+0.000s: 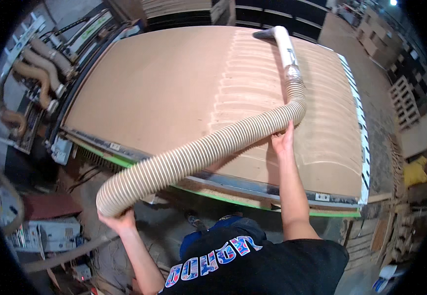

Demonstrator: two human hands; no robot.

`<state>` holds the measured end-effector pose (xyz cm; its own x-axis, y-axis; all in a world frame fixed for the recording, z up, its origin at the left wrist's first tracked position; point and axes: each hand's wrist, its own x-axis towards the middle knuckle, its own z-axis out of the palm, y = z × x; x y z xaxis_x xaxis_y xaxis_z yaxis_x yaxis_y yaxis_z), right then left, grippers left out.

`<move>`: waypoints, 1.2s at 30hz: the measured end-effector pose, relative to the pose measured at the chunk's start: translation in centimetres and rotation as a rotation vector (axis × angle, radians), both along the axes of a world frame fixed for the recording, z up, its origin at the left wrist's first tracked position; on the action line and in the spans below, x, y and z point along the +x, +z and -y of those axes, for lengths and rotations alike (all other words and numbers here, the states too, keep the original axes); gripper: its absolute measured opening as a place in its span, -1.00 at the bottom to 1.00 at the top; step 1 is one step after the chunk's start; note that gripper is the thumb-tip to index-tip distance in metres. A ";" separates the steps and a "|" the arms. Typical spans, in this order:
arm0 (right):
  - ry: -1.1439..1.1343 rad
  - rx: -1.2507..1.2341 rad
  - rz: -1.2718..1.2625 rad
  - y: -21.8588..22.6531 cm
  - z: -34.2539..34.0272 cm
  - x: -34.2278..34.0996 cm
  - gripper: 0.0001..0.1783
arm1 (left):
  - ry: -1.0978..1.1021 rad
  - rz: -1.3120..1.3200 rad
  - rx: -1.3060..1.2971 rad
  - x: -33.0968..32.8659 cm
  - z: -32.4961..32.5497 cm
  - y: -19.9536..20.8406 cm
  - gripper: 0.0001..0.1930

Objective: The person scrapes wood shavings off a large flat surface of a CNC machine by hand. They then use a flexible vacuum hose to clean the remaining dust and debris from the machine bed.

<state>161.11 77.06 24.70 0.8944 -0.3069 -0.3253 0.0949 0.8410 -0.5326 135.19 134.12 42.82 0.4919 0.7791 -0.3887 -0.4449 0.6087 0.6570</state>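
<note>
A thick ribbed suction hose [194, 157] crosses over the near side of a large brown board [154, 73]. At its far end a white pipe [284, 46] is joined on with silvery tape and ends in a dark nozzle [262, 34], which rests at the board's far edge. My left hand [118, 219] grips the hose from below, off the table's near edge. Under the bend of the hose, my right hand [284, 140] supports it with the thumb up along its side; the other fingers are partly hidden beneath. Pale curved dust streaks [253, 93] mark the board's right part.
The board lies on a machine table with a green lower edge [213, 196] and a striped right edge [358, 128]. Machinery with several hoses [39, 71] stands at the left. Dark stacked panels [282, 14] are behind. A pallet [404, 101] and a yellow bag [416, 172] are at the right.
</note>
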 end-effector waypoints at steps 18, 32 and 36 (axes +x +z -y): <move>0.312 0.390 0.173 16.5 -22.6 0.1 0.21 | 0.739 0.065 0.161 -45.3 8.3 5.9 -0.30; 0.258 -0.359 0.459 36.7 1.5 -37.2 -0.23 | 0.301 0.108 -0.251 -48.5 14.0 -8.8 -0.24; -0.040 -0.866 0.430 37.1 13.5 -44.0 -0.29 | 0.191 0.097 -0.240 -46.0 16.1 -8.0 -0.18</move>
<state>117.07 63.52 61.76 0.8681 -0.3189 0.3805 0.4462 0.1653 -0.8795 89.20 118.06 34.86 0.3893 0.7527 -0.5310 -0.6194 0.6405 0.4540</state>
